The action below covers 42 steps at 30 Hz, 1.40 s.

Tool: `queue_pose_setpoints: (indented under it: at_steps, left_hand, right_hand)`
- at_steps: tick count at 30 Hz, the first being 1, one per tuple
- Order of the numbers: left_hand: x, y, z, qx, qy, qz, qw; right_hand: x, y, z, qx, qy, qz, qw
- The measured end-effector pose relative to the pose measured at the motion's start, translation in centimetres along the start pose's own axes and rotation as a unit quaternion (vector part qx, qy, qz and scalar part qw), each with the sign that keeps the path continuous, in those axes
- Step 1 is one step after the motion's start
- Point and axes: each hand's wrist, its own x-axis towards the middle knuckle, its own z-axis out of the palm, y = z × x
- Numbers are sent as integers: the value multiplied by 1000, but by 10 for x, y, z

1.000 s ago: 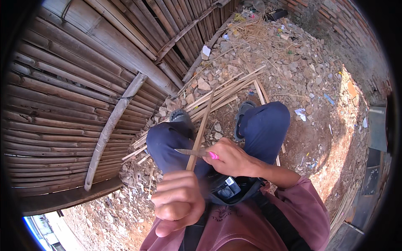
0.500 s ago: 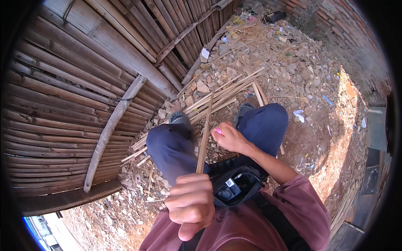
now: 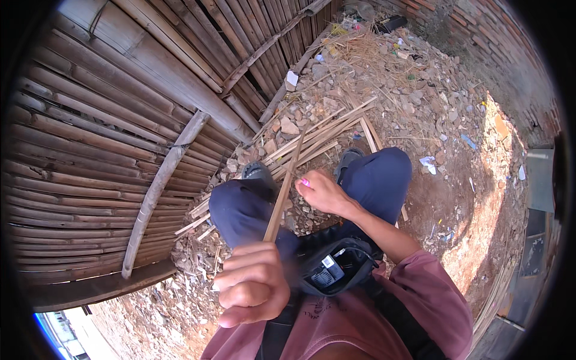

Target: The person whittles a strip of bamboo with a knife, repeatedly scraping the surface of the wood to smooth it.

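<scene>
My left hand (image 3: 254, 284) is wrapped round the lower end of a flat bamboo strip (image 3: 281, 207). The strip slants up and away between my knees, its far end over other strips. Close to its right side is my right hand (image 3: 322, 192), fingers curled closed. Something small and bright pink (image 3: 305, 182) shows at the fingers of that hand; what it is and what else they may grip is hidden. Beyond my feet lies a loose pile of pale bamboo strips (image 3: 327, 133) on the ground.
A wall of bamboo poles (image 3: 108, 150) with a slanting brace (image 3: 162, 186) rises at the left. Rubble (image 3: 420, 90) and litter cover the ground ahead, up to a brick wall (image 3: 492, 45). An open black bag (image 3: 337, 270) sits at my waist.
My left hand has moved left and slightly away from me, tilting the strip further. My right hand has shifted a little left along with it and stays closed.
</scene>
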Motion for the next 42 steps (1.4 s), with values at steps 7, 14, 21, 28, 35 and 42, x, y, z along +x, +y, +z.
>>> queue_pose_setpoints:
  at_steps: [7,14,21,28,35,42]
  left_hand:
    - [2,3,-7,-32,-62,-11,998]
    - [-3,-11,4,-71,-41,42,996]
    - [11,-3,1,-58,-61,27,996]
    - [9,-7,3,-61,-53,58,995]
    - [1,-3,-12,-30,24,23,999]
    - [-17,6,-26,32,74,-31,996]
  right_hand:
    - [14,48,10,-17,71,37,997]
    - [-2,10,0,2,38,-15,999]
    - [-7,-19,3,1,7,-41,999]
    - [24,55,18,-4,55,120,991]
    - [4,13,9,26,-33,30,999]
    - [-20,-51,-3,54,-101,-25,993]
